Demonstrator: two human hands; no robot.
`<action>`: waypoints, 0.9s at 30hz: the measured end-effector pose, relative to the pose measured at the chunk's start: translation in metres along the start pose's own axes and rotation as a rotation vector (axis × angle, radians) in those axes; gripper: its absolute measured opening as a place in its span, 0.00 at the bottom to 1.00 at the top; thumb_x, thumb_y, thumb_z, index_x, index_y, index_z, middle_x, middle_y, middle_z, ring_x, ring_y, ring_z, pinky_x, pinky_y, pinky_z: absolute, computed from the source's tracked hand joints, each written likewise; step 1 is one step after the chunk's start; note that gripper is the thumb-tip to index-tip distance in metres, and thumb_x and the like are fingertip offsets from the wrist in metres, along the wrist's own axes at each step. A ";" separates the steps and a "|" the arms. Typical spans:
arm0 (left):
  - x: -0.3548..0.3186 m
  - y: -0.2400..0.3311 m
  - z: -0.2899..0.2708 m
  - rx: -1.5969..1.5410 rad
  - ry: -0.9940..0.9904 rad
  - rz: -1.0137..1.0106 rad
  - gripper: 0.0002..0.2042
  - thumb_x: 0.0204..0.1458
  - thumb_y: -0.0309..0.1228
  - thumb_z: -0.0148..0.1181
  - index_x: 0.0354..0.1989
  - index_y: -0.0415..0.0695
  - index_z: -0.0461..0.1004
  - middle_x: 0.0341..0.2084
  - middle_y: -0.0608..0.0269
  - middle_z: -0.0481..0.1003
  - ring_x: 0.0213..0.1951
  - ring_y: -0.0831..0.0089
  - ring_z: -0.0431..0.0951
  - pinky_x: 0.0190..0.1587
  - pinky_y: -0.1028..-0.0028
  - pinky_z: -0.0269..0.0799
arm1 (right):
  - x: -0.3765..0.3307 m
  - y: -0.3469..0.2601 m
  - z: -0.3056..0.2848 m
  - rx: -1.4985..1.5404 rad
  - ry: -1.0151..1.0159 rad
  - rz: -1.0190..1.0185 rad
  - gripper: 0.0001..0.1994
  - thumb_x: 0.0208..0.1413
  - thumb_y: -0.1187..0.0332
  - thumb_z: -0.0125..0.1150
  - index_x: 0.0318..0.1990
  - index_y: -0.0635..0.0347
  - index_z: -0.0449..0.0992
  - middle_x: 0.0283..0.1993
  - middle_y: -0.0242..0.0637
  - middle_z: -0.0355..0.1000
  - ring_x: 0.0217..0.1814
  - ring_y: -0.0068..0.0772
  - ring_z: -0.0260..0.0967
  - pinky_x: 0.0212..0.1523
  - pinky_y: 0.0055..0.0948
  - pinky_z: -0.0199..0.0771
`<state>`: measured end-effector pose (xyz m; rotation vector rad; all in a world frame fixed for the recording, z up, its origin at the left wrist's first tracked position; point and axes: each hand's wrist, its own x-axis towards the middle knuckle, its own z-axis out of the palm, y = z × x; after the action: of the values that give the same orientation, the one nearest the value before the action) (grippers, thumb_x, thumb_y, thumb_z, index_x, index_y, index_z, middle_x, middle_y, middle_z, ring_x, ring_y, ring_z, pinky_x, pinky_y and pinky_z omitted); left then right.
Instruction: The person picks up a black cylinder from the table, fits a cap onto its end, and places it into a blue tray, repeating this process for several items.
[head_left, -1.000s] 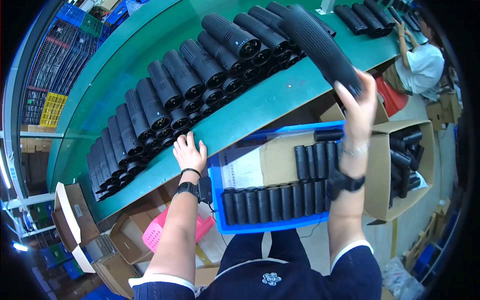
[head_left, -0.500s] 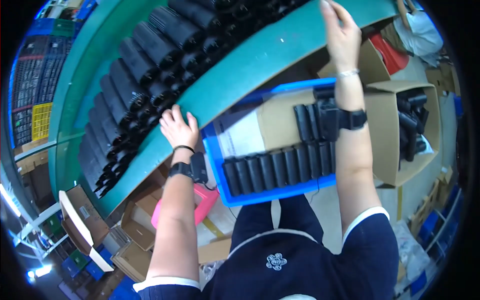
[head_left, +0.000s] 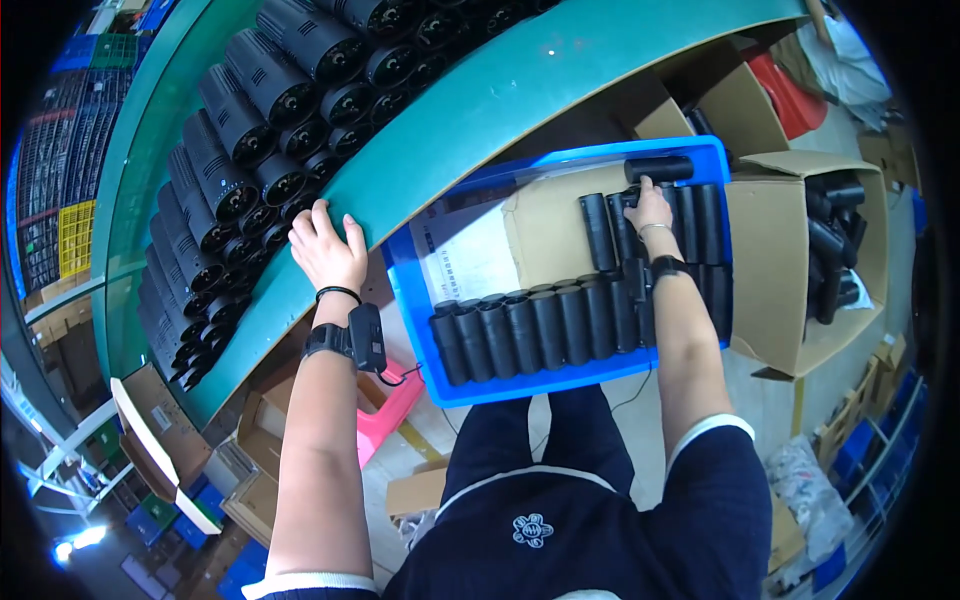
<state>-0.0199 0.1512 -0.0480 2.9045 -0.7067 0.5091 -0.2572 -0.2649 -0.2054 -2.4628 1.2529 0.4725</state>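
My left hand (head_left: 325, 250) lies flat, fingers apart, on the front edge of the green table (head_left: 520, 90), beside a stack of black ribbed tubes (head_left: 260, 150). A blue crate (head_left: 420, 290) sits on my lap below the table edge. It is lined with cardboard and holds a front row of black tubes (head_left: 540, 325) and a shorter back row. My right hand (head_left: 650, 212) reaches into the crate and curls on a black tube (head_left: 625, 225) in the back row. Its fingertips touch another tube lying crosswise (head_left: 660, 168) at the crate's far wall.
An open cardboard box (head_left: 790, 290) with more black tubes stands to my right. A pink stool (head_left: 395, 400) and several flat cardboard boxes (head_left: 160, 430) lie on the floor at lower left. Coloured crates are stacked at far left.
My right hand has come down from the far side of the table, where it set a long black tube, into the blue crate. My left hand stays on the table edge.
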 end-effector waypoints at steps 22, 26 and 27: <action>0.003 0.002 -0.026 -0.091 -0.066 -0.111 0.21 0.48 0.40 0.55 0.50 0.45 0.70 0.42 0.54 0.66 0.45 0.57 0.66 0.46 0.60 0.62 | -0.172 -0.098 -0.092 2.253 -0.566 -0.203 0.27 0.50 0.58 0.64 0.55 0.62 0.67 0.51 0.42 0.72 0.50 0.41 0.72 0.46 0.34 0.79; 0.006 0.002 -0.024 -0.101 -0.037 -0.100 0.21 0.48 0.41 0.55 0.49 0.45 0.70 0.42 0.55 0.66 0.45 0.57 0.66 0.45 0.59 0.62 | -0.177 -0.113 -0.103 2.179 -0.538 -0.193 0.28 0.49 0.58 0.65 0.55 0.62 0.67 0.50 0.42 0.72 0.46 0.41 0.73 0.44 0.33 0.79; 0.005 0.000 -0.023 -0.106 -0.040 -0.106 0.21 0.48 0.41 0.55 0.49 0.45 0.70 0.41 0.55 0.66 0.45 0.57 0.66 0.45 0.59 0.62 | -0.178 -0.117 -0.104 2.180 -0.554 -0.202 0.28 0.49 0.58 0.65 0.54 0.62 0.67 0.50 0.42 0.72 0.45 0.40 0.73 0.43 0.33 0.79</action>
<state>-0.0225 0.1536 -0.0244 2.8408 -0.5625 0.3897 -0.2458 -0.1191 -0.0186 -0.4530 0.4611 -0.2757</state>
